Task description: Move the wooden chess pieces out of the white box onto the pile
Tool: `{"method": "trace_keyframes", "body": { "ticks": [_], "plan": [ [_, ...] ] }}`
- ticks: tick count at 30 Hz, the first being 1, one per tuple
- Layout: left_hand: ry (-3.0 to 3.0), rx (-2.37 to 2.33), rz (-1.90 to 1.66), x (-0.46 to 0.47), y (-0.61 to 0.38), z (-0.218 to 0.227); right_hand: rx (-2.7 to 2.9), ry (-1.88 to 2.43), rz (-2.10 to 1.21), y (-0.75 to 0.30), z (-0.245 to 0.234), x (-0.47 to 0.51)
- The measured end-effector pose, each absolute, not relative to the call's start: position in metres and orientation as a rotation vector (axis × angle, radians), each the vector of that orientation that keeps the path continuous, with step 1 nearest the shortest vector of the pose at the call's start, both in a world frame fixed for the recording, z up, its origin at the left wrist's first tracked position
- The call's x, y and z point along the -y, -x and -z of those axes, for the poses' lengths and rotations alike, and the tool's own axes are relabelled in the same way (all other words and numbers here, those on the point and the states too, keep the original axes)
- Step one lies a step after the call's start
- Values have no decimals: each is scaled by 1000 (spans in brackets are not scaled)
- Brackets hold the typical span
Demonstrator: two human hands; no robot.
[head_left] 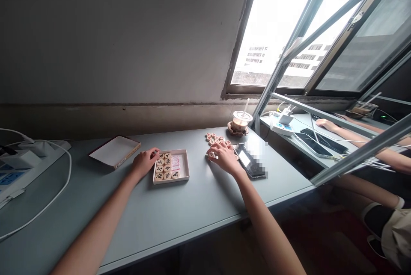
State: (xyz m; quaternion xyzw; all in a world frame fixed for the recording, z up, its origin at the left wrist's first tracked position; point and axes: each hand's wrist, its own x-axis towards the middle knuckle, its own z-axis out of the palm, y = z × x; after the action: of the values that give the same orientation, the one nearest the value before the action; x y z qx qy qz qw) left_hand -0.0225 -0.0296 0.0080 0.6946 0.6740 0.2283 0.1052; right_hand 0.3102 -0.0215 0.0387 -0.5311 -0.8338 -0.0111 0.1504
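Observation:
My left hand [145,164] rests at the upper left corner of a shallow white box [187,166], its fingers closed against the wall. In that box, Chinese chess pieces [167,168] with black characters stand in rows on the left and along the bottom. A folded sheet with pink lines [176,162] shows at the right. My right hand [225,157] reaches down on the table with bent fingers, its thumb and fingertips at a red-marked Chinese chess piece [211,154]. Just beyond lie several more red-marked pieces [214,138], partly covered by the hand.
An upturned box lid [112,150] lies left. A phone [252,161] is beside my right hand, with a lidded drink cup [241,122] behind. Power strips [32,159] and cables lie far left. Right, beyond a metal frame [279,74], another person's arm [346,136] rests near phones.

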Motion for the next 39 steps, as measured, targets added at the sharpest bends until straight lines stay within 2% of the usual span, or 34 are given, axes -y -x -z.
{"method": "trace_keyframes", "body": {
  "ticks": [5,8,15,22,29,39],
  "plan": [
    [-2048,-2009,-669,29,23,-7,2317,1591,89,-322,-33,22],
    [-2033,-2005,-652,28,24,-6,2289,1581,-1,-320,-42,27],
    [-2037,-2022,-598,28,26,-5,2675,992,-227,-248,-60,51],
    [-2026,-2019,-571,30,24,-10,2755,1014,-125,-215,-52,52],
    [-2035,-2021,-565,30,22,-11,2757,840,-500,-214,-49,49],
    [-2052,-2028,-569,29,24,-8,2599,836,-712,-217,-53,44]
  ]
}}
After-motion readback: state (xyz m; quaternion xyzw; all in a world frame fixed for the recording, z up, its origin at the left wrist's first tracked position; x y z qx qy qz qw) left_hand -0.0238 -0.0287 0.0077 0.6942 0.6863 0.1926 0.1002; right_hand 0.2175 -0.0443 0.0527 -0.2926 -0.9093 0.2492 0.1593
